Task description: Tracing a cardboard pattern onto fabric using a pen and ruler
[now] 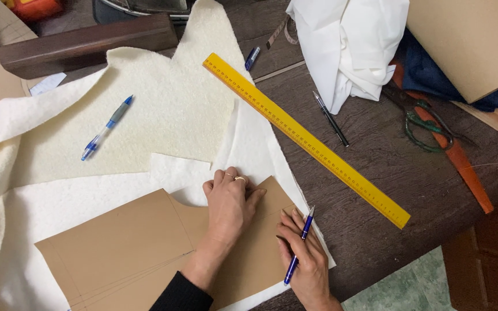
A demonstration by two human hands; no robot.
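Brown cardboard pattern piece (128, 247) lies flat on white fleece fabric (59, 201), near table edge. Left hand (229, 204) presses it down, fingers spread, likely stopping slip. Right hand (306, 259) grips blue pen (299, 247), tip at pattern edge. Long yellow ruler (306, 138) lies just beside, untouched.

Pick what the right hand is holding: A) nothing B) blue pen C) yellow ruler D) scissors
B: the right hand grips a blue pen with its tip at the edge of the brown paper pattern, which the left hand presses flat on the white fabric; the yellow ruler and the scissors lie untouched on the table.
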